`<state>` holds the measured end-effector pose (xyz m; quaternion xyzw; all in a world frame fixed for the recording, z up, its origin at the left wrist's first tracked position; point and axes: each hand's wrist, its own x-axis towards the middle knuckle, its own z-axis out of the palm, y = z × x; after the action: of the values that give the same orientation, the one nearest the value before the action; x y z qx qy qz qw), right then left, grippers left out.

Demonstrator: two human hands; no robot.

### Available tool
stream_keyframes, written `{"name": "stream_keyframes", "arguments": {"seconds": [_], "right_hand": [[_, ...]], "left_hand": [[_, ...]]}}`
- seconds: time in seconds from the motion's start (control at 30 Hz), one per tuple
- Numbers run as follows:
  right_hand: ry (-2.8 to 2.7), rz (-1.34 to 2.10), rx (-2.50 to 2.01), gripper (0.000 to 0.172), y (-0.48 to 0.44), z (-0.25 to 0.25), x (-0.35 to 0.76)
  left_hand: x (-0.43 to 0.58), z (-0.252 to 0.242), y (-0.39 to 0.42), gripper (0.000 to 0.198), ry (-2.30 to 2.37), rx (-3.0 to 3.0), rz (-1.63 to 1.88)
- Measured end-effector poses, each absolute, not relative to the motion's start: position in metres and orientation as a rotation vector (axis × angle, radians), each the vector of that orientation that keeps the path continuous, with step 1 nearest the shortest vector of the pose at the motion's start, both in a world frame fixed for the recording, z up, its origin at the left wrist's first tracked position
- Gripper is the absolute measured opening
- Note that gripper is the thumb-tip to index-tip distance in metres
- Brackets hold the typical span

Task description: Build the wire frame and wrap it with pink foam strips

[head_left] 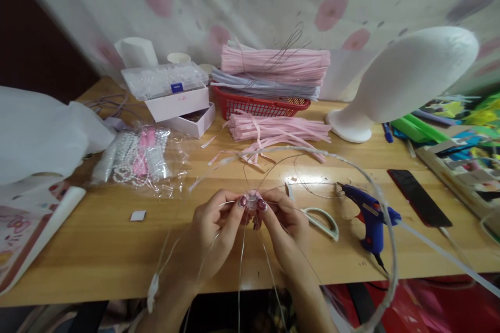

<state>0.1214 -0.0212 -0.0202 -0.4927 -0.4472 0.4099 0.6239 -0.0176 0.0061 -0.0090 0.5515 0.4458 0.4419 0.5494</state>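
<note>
Both hands meet at the front middle of the table. My left hand and my right hand are closed, pinching a small clear round piece between thumbs and fingers. Several thin wires spread out from it, some up over the table and some down past the edge. Part of the piece is hidden behind the fingertips. A long white wrapped hoop arcs above and to the right of my hands. Scissors with a pale handle lie close to my right hand.
A blue glue gun and a black phone lie right. Behind are pink pipe cleaners, a red basket and a white foam head stand. Bagged pearl strings and a small white square lie left.
</note>
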Motion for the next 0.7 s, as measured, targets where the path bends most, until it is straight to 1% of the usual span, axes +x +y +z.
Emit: {"name": "stream_keyframes", "arguments": {"seconds": [0.13,0.37,0.43,0.5,0.57,0.6,0.63,0.7], "right_hand": [[-1.036,0.955,-1.147,0.010,-0.022,-0.022,0.123],[-1.120,0.930,-1.175,0.009,-0.022,-0.022,0.124],[-1.174,0.943,-1.211,0.016,-0.024,-0.021,0.127],[-1.230,0.943,-1.274,0.028,-0.030,-0.019,0.136],[-1.324,0.863,-1.375,0.036,-0.041,-0.016,0.153],[-1.384,0.797,-1.449,0.037,-0.048,-0.015,0.164],[-1.439,0.718,-1.490,0.030,-0.056,-0.014,0.176],[-1.413,0.600,-1.635,0.011,-0.076,-0.010,0.199]], "left_hand": [[-0.010,-0.012,0.004,0.022,1.107,1.203,1.070],[-0.007,-0.006,0.006,0.021,1.104,1.213,1.105],[-0.007,-0.004,0.007,0.021,1.121,1.197,1.119],[-0.008,-0.004,0.008,0.021,1.151,1.184,1.131],[-0.009,-0.005,0.009,0.021,1.162,1.167,1.127],[-0.010,-0.005,0.010,0.022,1.161,1.149,1.124],[-0.010,-0.005,0.011,0.022,1.157,1.125,1.124],[-0.012,-0.004,0.014,0.022,1.151,1.084,1.124]]}}
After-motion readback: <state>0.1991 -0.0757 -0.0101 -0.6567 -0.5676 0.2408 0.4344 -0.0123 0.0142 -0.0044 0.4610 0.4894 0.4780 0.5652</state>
